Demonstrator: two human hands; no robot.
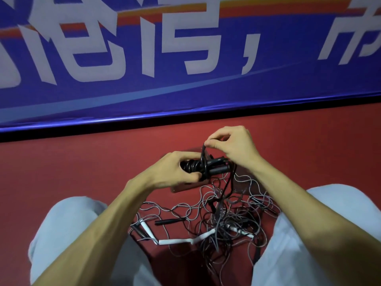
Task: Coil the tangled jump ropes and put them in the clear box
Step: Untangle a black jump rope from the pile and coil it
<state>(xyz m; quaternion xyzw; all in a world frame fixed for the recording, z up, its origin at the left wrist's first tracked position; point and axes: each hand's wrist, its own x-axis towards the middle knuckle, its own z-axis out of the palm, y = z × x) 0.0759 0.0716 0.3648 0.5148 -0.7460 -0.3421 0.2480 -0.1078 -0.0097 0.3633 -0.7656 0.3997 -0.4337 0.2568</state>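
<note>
**Desk:** What fills the frame?

**Photographer:** A blue banner (206,89) with large white characters runs across the top, above a red floor (82,162). Seen from overhead, a seated person's knees in pale trousers (68,223) flank the lower half.

**Desk:** And the ropes?

**Photographer:** A tangle of thin grey and black jump ropes (218,219) sprawls on the floor between the knees. White handles (177,241) lie along its near edge and one black handle (169,221) lies to the left. Just beyond the tangle, the corner of a clear box (179,187) shows beneath the hands. I cannot tell what it holds.

**Desk:** The hands?

**Photographer:** Both are raised over the box. The left hand (175,170) has fingers and thumb curled round one end of a black rope bundle (208,167), coils wound about two black handles held level. The right hand (233,145), above and right of it, pinches a loop (203,153) of the same black rope between thumb and forefinger, the other fingers curled in. A strand trails from the bundle down into the tangle.
</note>
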